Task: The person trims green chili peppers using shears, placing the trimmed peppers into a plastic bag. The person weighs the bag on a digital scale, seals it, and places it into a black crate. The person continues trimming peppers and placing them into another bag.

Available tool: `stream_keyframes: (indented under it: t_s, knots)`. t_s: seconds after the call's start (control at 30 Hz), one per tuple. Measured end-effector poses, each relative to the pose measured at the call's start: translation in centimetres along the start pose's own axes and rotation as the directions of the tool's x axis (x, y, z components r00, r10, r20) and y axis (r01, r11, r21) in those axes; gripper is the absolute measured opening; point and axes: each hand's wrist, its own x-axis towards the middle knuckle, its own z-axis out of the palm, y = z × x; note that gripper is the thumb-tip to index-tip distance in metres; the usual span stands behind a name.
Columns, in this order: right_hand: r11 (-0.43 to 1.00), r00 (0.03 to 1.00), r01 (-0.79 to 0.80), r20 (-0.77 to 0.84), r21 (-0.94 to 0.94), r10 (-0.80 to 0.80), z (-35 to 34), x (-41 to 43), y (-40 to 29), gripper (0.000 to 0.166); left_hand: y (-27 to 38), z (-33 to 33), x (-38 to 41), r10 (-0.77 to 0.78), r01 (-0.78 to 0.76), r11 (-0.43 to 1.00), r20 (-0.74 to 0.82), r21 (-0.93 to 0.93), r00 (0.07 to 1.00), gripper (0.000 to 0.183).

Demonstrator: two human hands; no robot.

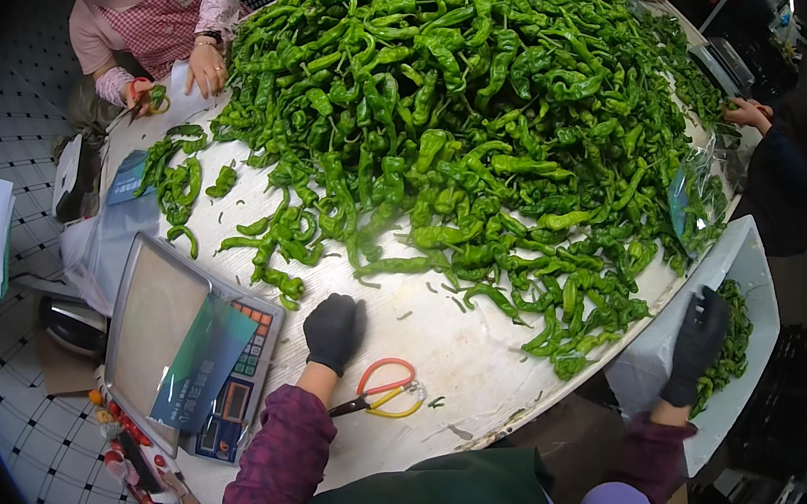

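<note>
A big heap of wrinkled green peppers [466,109] covers the far part of a round, pale table [394,326]. My left hand [334,333], in a black glove, rests on the table with its fingers curled, back side up; whether anything is inside it is hidden. Just below it lie scissors [386,393] with one red and one yellow handle and dark blades. My right hand [698,348], also black-gloved, is over the near wall of a white foam box [759,311] at the right, beside the peppers [728,345] in it. Its fingertips are partly hard to make out.
A digital scale [159,335] with a printed plastic bag [204,364] on it stands at left. Across the table, a person in a checked apron [135,7] holds scissors. Another person's hands [749,113] are at the right edge, near a second scale [721,64] and plastic-bagged peppers [697,197].
</note>
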Motion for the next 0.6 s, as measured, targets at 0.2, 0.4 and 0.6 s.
stream_keyframes:
  t_s: [0.2, 0.4, 0.6]
  knots:
    - [0.598, 0.658, 0.272, 0.308, 0.754, -0.687, 9.5, -7.5, -17.6, 0.006, 0.0, 0.0, 0.3, 0.023, -0.023, 0.999, 0.002, 0.027, 1.000, 0.023]
    - [0.193, -0.010, 0.429, 0.219, 0.882, -0.976, 7.7, -20.7, -23.5, 0.017, -0.1, 0.1, 0.0, 0.012, -0.011, 1.000, -0.007, 0.017, 1.000, 0.025]
    - [0.205, -0.074, 0.485, 0.273, 0.850, -0.959, 8.6, -21.3, -23.4, 0.009, 0.1, 0.1, 0.3, 0.017, -0.017, 1.000, -0.018, 0.008, 1.000, 0.025]
